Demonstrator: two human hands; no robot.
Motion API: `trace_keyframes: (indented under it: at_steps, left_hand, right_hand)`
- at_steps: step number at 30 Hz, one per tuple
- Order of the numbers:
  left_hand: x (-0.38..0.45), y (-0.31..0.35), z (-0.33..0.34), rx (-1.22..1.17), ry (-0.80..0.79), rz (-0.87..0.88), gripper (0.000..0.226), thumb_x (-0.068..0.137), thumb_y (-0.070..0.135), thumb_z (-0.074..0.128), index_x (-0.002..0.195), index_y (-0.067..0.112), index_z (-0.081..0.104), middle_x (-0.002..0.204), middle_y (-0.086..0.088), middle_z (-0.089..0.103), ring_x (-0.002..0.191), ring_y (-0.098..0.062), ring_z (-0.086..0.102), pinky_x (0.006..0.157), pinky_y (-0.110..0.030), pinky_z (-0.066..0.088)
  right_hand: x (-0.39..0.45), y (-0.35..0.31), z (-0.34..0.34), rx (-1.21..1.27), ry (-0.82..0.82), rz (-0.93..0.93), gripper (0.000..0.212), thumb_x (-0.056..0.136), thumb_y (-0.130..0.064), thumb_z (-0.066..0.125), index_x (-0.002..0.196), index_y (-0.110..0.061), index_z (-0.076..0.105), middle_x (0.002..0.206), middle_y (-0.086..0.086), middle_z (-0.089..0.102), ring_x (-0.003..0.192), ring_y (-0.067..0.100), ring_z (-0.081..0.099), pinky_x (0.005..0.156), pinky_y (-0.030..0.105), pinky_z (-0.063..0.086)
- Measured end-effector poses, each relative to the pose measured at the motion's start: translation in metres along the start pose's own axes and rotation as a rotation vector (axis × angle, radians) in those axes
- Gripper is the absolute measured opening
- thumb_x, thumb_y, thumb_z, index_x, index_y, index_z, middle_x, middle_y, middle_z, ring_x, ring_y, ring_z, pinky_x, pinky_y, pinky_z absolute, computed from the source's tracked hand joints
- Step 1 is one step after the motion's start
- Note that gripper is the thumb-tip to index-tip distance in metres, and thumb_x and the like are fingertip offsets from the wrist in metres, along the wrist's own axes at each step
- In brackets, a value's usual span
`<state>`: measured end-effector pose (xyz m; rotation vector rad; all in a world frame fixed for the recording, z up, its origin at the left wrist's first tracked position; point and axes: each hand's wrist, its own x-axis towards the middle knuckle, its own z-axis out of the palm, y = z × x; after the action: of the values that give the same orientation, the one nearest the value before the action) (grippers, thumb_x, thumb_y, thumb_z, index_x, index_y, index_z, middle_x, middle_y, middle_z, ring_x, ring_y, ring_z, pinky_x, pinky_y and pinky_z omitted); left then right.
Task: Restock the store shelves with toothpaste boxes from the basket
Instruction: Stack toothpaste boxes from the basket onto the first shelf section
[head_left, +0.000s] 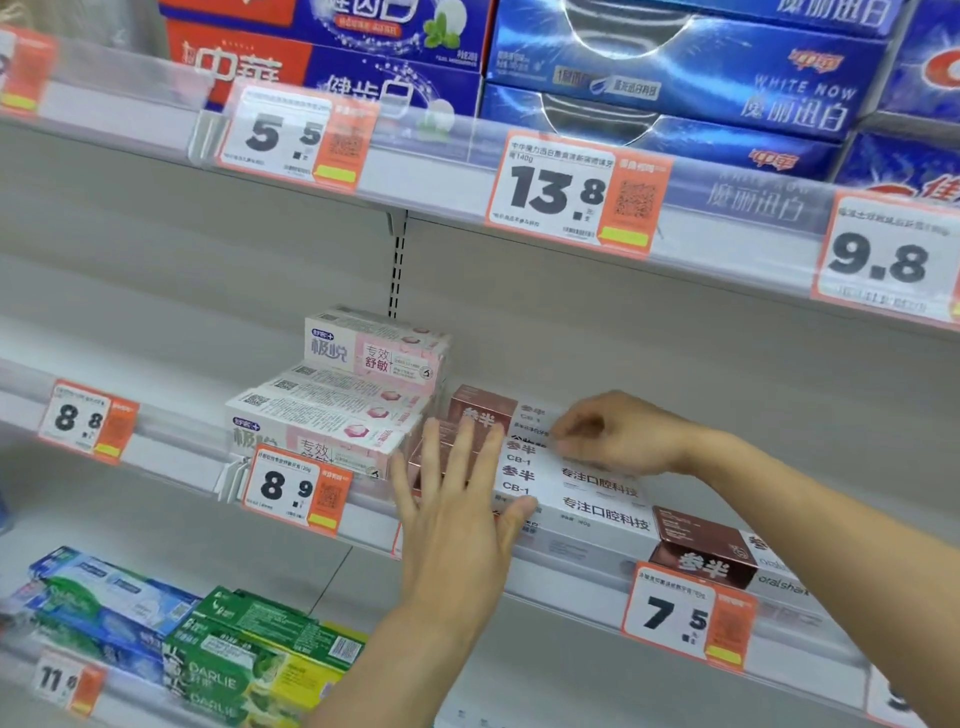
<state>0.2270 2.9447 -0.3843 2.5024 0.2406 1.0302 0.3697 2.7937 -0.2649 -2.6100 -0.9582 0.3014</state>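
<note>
While white-and-brown toothpaste boxes (571, 483) are stacked at the middle shelf's (571, 577) front edge, they are pressed by the flat, released left hand (457, 525) and pinched by the right hand (618, 434).

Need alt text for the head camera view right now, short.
Two hands straighten a stack of white-and-brown toothpaste boxes on the middle shelf: the left hand lies flat against the stack's front, the right hand pinches a box at the back. Pink boxes sit beside them.

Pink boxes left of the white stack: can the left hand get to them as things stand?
Probably yes. The left hand lies open against the white boxes, holding nothing, and the pink boxes sit right beside it with nothing between.
</note>
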Motion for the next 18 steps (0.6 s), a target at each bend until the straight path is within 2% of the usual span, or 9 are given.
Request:
trace_keyframes:
  at_steps: [2,3,5,7,11,13,15,18]
  left_hand:
    - [0.0,0.005,0.004,0.086,-0.053,0.034,0.063,0.096,0.064,0.025,0.14,0.028,0.053,0.149,0.001,0.051,0.148,-0.032,0.029,0.117,-0.058,0.003]
    - [-0.001,0.006,0.005,0.11,-0.071,0.043,0.062,0.097,0.064,0.024,0.135,0.028,0.057,0.143,0.0,0.057,0.144,-0.034,0.037,0.115,-0.06,0.006]
    - [-0.002,0.006,0.006,0.134,-0.081,0.043,0.061,0.097,0.063,0.024,0.129,0.028,0.062,0.136,0.0,0.061,0.138,-0.036,0.046,0.112,-0.062,0.011]
    - [-0.003,0.007,0.005,0.149,-0.085,0.033,0.057,0.095,0.061,0.029,0.127,0.028,0.062,0.134,0.0,0.062,0.135,-0.036,0.049,0.111,-0.062,0.012]
    - [-0.002,0.007,0.005,0.162,-0.078,0.042,0.055,0.094,0.059,0.037,0.127,0.025,0.065,0.134,-0.003,0.063,0.135,-0.034,0.049,0.117,-0.056,0.007]
    - [0.0,0.006,0.007,0.135,-0.063,0.061,0.05,0.092,0.055,0.053,0.127,0.022,0.065,0.135,-0.007,0.062,0.138,-0.033,0.047,0.119,-0.049,0.002]
    - [0.001,0.005,0.009,0.109,-0.069,0.056,0.05,0.088,0.05,0.065,0.128,0.019,0.065,0.136,-0.009,0.061,0.137,-0.035,0.047,0.118,-0.047,0.006]
    - [0.0,0.007,0.009,0.134,-0.079,0.058,0.049,0.094,0.051,0.051,0.129,0.019,0.064,0.135,-0.009,0.062,0.134,-0.035,0.049,0.115,-0.051,0.014]
  right_hand:
    - [0.006,0.002,-0.002,-0.013,0.194,-0.013,0.024,0.094,-0.03,0.066,0.117,-0.027,0.065,0.116,-0.009,0.065,0.109,0.012,0.061,0.091,0.023,0.045]
    - [0.01,0.005,-0.001,-0.052,0.225,-0.006,0.027,0.095,-0.031,0.065,0.121,-0.03,0.062,0.122,-0.007,0.062,0.115,0.015,0.058,0.094,0.025,0.042]
    - [0.018,0.017,0.004,-0.153,0.152,0.071,0.041,0.095,-0.037,0.064,0.134,-0.034,0.054,0.139,-0.001,0.053,0.131,0.02,0.049,0.107,0.032,0.038]
    - [0.02,0.025,0.007,-0.149,0.042,0.167,0.052,0.093,-0.039,0.067,0.142,-0.034,0.047,0.147,0.003,0.047,0.136,0.024,0.045,0.111,0.035,0.034]
    - [0.021,0.036,0.003,0.016,0.037,0.177,0.049,0.088,-0.033,0.075,0.132,-0.035,0.056,0.133,0.004,0.056,0.118,0.02,0.056,0.102,0.031,0.043]
    - [0.018,0.039,0.001,0.079,0.003,0.158,0.043,0.088,-0.03,0.075,0.126,-0.038,0.059,0.128,0.001,0.057,0.111,0.016,0.059,0.096,0.028,0.046]
    - [0.015,0.041,0.0,0.119,-0.047,0.144,0.039,0.089,-0.028,0.074,0.123,-0.041,0.06,0.126,-0.002,0.058,0.108,0.013,0.061,0.09,0.025,0.049]
    - [0.01,0.041,-0.003,0.216,-0.092,0.164,0.035,0.093,-0.029,0.069,0.125,-0.039,0.061,0.126,-0.004,0.059,0.108,0.011,0.062,0.083,0.024,0.051]
